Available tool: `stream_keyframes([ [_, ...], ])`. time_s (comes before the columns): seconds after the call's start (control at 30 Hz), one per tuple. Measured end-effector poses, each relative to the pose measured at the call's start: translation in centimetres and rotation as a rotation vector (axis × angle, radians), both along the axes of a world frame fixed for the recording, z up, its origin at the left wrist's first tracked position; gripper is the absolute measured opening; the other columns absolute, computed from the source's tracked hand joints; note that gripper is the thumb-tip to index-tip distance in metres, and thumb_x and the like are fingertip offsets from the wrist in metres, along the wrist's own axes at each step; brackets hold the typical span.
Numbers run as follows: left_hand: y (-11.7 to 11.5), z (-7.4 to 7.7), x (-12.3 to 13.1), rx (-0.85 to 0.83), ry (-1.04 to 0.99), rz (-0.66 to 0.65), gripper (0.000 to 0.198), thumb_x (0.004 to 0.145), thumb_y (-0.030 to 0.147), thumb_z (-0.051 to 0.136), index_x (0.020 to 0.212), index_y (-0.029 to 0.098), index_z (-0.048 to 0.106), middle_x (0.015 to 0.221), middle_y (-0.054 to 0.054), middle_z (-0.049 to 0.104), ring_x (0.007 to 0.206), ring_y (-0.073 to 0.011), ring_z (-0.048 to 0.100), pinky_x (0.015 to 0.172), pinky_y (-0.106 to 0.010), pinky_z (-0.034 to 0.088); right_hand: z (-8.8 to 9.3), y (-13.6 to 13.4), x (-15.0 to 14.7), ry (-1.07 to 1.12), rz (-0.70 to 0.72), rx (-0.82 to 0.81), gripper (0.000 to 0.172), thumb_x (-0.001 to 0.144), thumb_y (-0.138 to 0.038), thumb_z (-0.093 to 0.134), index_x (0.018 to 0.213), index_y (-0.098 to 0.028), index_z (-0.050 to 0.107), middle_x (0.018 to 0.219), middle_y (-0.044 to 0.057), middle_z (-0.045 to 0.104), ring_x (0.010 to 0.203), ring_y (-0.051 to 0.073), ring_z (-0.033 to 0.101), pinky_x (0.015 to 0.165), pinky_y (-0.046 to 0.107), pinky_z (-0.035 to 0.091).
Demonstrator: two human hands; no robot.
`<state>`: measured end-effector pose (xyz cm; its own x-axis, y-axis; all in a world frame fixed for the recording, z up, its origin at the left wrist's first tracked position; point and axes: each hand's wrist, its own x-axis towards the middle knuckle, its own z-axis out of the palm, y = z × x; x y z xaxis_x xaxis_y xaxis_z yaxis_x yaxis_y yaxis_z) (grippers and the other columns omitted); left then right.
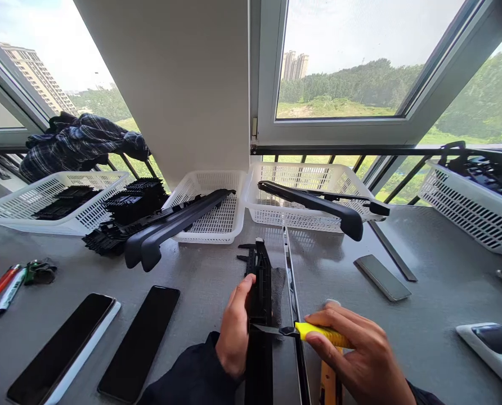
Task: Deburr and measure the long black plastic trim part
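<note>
The left hand point(234, 332) comes in from the bottom edge, a dark sleeve point(192, 377) covering the forearm up to the wrist. It stands on its edge, back turned left, closed in a firm grip. The right hand point(356, 354) lies just beside it, back upward, its fingers point(331, 326) drawn together and pointing left in a tight pinch, wrist low.

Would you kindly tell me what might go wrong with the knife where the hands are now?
1. The blade of the yellow knife points at the left hand, which grips the black part right beside the tip; a slip could cut the fingers.
2. The thin metal strip lies between the hands where the blade crosses; the right hand may snag or knock it.
3. The black part juts well beyond the grip, so pressure might twist it.
</note>
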<state>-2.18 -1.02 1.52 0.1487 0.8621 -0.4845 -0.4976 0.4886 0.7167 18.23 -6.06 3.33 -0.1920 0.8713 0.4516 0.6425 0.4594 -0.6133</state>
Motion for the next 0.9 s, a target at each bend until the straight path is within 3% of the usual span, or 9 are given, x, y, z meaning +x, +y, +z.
stream_keyframes([
  [0.17, 0.1, 0.6, 0.6, -0.026, -0.030, 0.001, 0.043, 0.086, 0.060, 0.075, 0.092, 0.019, 0.066, 0.064, 0.004, 0.057, 0.050, -0.0119, 0.048, 0.049, -0.026, 0.039, -0.4, 0.0, -0.5, -0.007, 0.000, -0.025, 0.041, 0.108, -0.051, 0.055, 0.084, -0.023, 0.072, 0.067, -0.001, 0.066, 0.057, 0.013, 0.063, 0.056, 0.025, 0.047],
  [0.5, -0.1, 1.0, 0.7, -0.026, -0.025, 0.025, 0.046, 0.083, 0.061, 0.078, 0.099, 0.019, 0.067, 0.068, 0.003, 0.060, 0.055, -0.0134, 0.053, 0.051, -0.026, 0.040, -0.3, 0.1, -0.5, 0.011, -0.010, -0.027, 0.042, 0.108, -0.052, 0.054, 0.083, -0.023, 0.073, 0.066, -0.003, 0.068, 0.056, 0.011, 0.066, 0.056, 0.023, 0.048],
  [0.9, 0.3, 1.7, 0.8, -0.043, -0.117, -0.053, 0.052, 0.081, 0.066, 0.075, 0.072, 0.021, 0.051, 0.058, 0.006, 0.048, 0.048, -0.0088, 0.041, 0.045, -0.023, 0.027, 0.0, 0.1, -0.5, -0.056, 0.021, -0.056, 0.042, 0.106, -0.050, 0.058, 0.078, -0.022, 0.072, 0.063, -0.001, 0.066, 0.053, 0.013, 0.063, 0.054, 0.025, 0.045],
])
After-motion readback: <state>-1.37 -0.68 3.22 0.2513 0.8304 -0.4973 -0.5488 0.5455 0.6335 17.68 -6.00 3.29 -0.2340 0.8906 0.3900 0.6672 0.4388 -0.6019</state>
